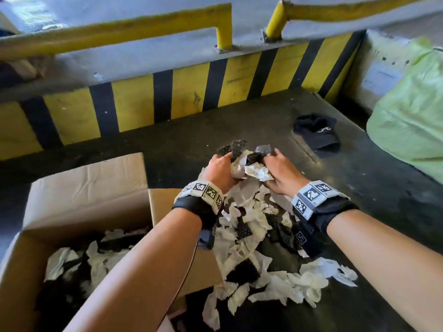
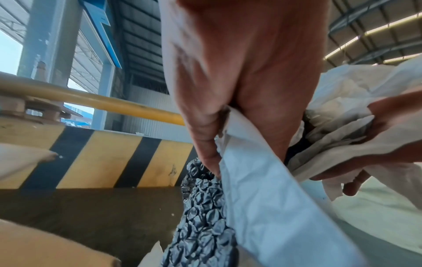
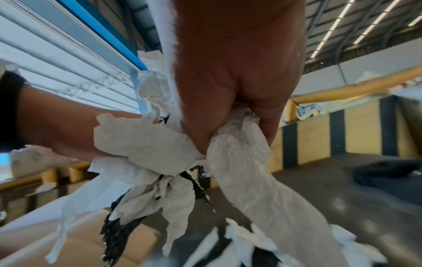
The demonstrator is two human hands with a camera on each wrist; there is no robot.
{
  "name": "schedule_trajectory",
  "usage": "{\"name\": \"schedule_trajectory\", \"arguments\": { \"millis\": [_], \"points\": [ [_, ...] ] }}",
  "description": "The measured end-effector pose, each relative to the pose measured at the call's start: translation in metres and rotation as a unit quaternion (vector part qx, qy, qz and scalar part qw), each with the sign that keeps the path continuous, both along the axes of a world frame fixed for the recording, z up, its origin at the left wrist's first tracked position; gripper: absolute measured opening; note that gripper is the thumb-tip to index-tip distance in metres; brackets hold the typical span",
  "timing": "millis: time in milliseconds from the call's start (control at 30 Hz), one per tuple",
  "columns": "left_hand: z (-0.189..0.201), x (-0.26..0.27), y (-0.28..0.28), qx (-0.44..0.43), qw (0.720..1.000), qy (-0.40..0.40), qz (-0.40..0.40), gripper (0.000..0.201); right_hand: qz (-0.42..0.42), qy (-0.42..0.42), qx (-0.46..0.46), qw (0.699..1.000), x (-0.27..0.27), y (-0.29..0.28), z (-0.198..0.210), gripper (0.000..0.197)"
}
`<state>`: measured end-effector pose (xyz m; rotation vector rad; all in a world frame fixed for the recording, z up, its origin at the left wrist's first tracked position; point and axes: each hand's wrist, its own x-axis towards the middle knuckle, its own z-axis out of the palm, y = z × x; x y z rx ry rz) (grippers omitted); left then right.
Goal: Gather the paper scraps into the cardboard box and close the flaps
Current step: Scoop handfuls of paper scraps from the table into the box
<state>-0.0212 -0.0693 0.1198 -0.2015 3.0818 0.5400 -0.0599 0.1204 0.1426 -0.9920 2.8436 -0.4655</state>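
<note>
Both hands clutch one bunch of white and black paper scraps (image 1: 247,161) above the floor, right of the cardboard box (image 1: 84,185). My left hand (image 1: 221,170) grips its left side, my right hand (image 1: 279,172) its right side. The left wrist view shows fingers (image 2: 205,137) pinching white paper (image 2: 269,202) over a black textured scrap (image 2: 203,222). In the right wrist view my right hand (image 3: 230,115) squeezes crumpled white scraps (image 3: 239,162). The box stands open with scraps inside (image 1: 79,257). A loose pile of scraps (image 1: 259,255) lies on the floor below my wrists.
A yellow and black striped curb (image 1: 191,92) with yellow railing (image 1: 115,29) runs along the back. A black cap (image 1: 317,131) lies on the dark floor beyond the pile. A pale green sack (image 1: 412,111) stands at the right.
</note>
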Motion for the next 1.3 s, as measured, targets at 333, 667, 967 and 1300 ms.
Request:
{"name": "schedule_trajectory", "arguments": {
  "millis": [333,667,967,1300],
  "points": [
    [0.089,0.166,-0.130,0.017,0.995,0.062,0.081,0.047,0.142,0.017,-0.101,0.985,0.110,-0.144,0.051,0.045],
    [0.047,0.313,-0.266,0.005,0.970,-0.009,0.242,0.064,0.226,-0.049,-0.009,0.973,0.237,-0.304,0.021,0.050],
    [-0.022,0.344,-0.285,0.072,0.927,-0.323,0.177,0.101,0.264,-0.136,0.362,0.883,0.247,-0.328,-0.030,0.080],
    [-0.046,0.323,-0.294,0.020,0.906,-0.338,0.253,0.139,0.255,-0.246,0.312,0.882,0.235,-0.359,-0.054,0.130]
  ]
}}
